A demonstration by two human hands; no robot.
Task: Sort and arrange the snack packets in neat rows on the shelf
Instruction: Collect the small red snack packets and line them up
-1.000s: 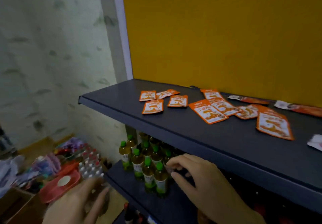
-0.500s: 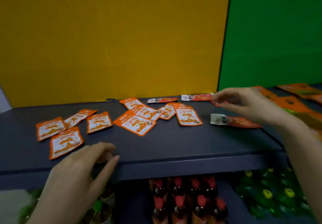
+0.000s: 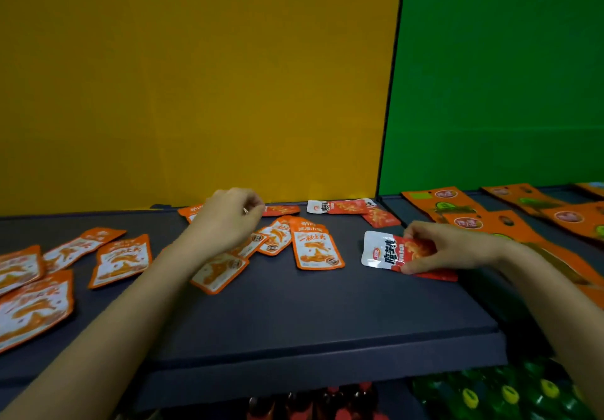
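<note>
Though partly covered by curled fingers, reads plainly as a red-and-white snack packet (image 3: 389,251): pinched at its red half by the right hand (image 3: 447,249), thumb at the near edge and fingers over the far edge, white end free and pointing left, close over the dark shelf (image 3: 294,321) near its right end. Just under that, only a sliver of a second red packet (image 3: 438,276), the rest hidden by the hand. Cannot tell what the left hand (image 3: 228,217) holds, if anything: fingers curled down and away from the camera, towards the back of the shelf. Under and around that hand and forearm, a loose overlapping cluster of orange-and-white packets (image 3: 315,248), several half covered. Further left, more of the same kind (image 3: 122,259), well apart, the outermost cut off by the frame edge. Along the back edge, slim red packets (image 3: 340,206) end to end, printing too small to read. On the neighbouring shelf (image 3: 392,204) to the right, larger orange packs (image 3: 457,204), partly out of frame. Below the front lip, dim and blurred, red-capped bottles (image 3: 327,403) and yellow-capped green bottles (image 3: 510,393). Behind, a yellow panel (image 3: 196,76) beside a green panel (image 3: 506,76).
</note>
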